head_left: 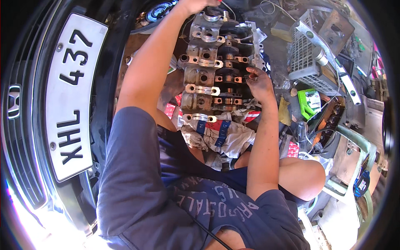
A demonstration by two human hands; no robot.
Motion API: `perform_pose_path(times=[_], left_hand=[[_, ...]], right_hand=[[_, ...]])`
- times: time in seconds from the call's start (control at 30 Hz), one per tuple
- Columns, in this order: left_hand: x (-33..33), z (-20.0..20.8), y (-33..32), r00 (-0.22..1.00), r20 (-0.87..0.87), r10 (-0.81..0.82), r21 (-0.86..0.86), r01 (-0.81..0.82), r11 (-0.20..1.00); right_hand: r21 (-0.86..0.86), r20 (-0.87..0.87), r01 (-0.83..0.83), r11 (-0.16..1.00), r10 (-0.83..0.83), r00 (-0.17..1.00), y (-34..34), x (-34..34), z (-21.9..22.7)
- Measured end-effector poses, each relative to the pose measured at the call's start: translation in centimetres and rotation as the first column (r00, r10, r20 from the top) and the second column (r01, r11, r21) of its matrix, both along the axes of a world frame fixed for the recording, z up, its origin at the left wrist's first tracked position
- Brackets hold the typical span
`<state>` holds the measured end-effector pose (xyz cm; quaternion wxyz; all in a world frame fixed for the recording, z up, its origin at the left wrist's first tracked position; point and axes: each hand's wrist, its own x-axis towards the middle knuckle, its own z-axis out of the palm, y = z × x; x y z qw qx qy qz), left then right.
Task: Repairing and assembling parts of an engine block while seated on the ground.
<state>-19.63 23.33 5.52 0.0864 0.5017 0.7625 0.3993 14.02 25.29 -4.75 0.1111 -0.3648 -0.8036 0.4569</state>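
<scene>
An engine block (201,78) lies in front of me with its underside up. A dark, oily crankshaft (228,52) runs lengthwise through it, beside a row of bare metal bearing saddles. My left hand (195,5) reaches over the block's far end; the top edge of the picture cuts off most of its fingers, and a small red spot shows by them. At the block's right side, my right hand (260,84) has blackened fingers, bent and apart, by the crankshaft, with nothing visible in them. A stained cloth (233,135) with red and blue bands lies against the near end.
A car bumper with a white licence plate (75,96) stands close on my left. On the right are a grey plastic crate (310,54), a metal spirit level (329,54), a green-and-white container (308,103) and a pale green chair (358,143). Loose parts litter the ground.
</scene>
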Motion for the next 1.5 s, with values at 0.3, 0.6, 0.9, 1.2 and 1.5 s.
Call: perform_pose_path(times=[0.3,0.6,0.9,1.2,1.5], left_hand=[[2.2,0.5,-13.6,0.665,0.746,-0.014,0.307,-0.326,0.894],[2.2,-7.5,-22.0,0.37,0.792,0.485,-0.106,-0.699,0.707],[-24.0,-15.5,-43.4,0.245,-0.733,0.634,-0.114,-0.964,0.24],[-9.2,-11.5,-28.3,0.605,-0.327,0.726,-0.393,-0.786,0.478],[-6.0,-14.5,-33.9,0.541,-0.256,0.801,-0.379,-0.819,0.432]], right_hand=[[-0.035,0.019,-0.008,0.999,0.009,1.0,-0.1,0.3,0.5],[-0.072,0.052,-0.001,0.997,0.004,0.999,-0.3,1.2,0.5],[-0.075,-0.153,-0.159,0.984,0.146,0.977,-2.3,-2.9,3.5],[-0.16,0.025,-0.1,0.982,0.105,0.994,1.0,0.8,-0.5],[-0.225,-0.001,-0.073,0.971,0.075,0.997,-1.3,0.3,2.0]])
